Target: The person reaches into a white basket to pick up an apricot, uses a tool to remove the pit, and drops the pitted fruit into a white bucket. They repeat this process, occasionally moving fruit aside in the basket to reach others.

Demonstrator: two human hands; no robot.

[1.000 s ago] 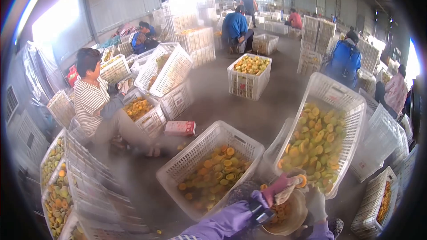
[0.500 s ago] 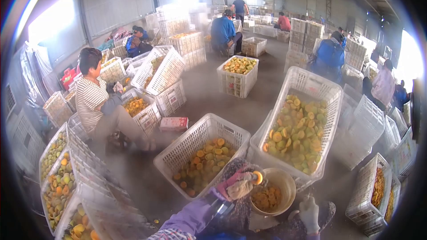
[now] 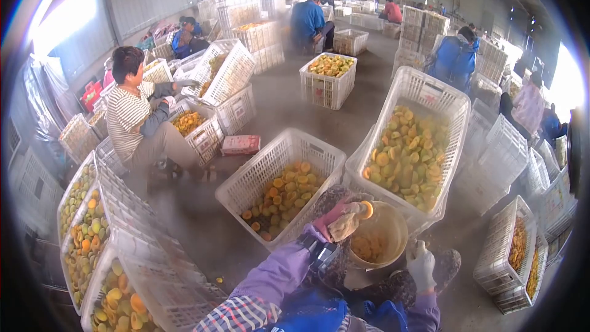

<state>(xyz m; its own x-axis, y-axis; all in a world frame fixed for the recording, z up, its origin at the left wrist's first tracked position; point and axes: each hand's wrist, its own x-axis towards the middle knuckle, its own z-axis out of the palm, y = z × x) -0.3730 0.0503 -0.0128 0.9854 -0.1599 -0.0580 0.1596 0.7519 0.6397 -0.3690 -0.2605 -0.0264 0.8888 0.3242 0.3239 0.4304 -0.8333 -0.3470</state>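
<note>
Before me a pale bucket [image 3: 401, 243] holds orange pieces [image 3: 370, 247], probably fruit. My left hand [image 3: 345, 220], in a soiled glove, is closed around an orange-fleshed fruit half [image 3: 367, 210] at the bucket's upper left rim. My white-gloved right hand [image 3: 421, 265] is closed to the right of the bucket; whatever is in its fingers is too small to make out. Just beyond my left hand stands a white crate [image 3: 246, 193] of yellow-green fruit halves [image 3: 286, 195]. Another crate [image 3: 458, 132], tilted towards me, holds more halves [image 3: 409, 154] beyond the bucket.
Stacked crates of fruit [image 3: 92, 233] stand at my left, and crates with orange pieces [image 3: 513, 258] at my right. A co-worker in a striped shirt [image 3: 129, 117] sits at the left by a pink-and-white box [image 3: 241, 145]. A filled crate [image 3: 329, 89] stands farther ahead.
The view has tipped downward, so the scene sits higher. My right hand has come up slightly beside the bucket; my left still holds the fruit half. The striped-shirt co-worker's arm now reaches towards a tilted crate.
</note>
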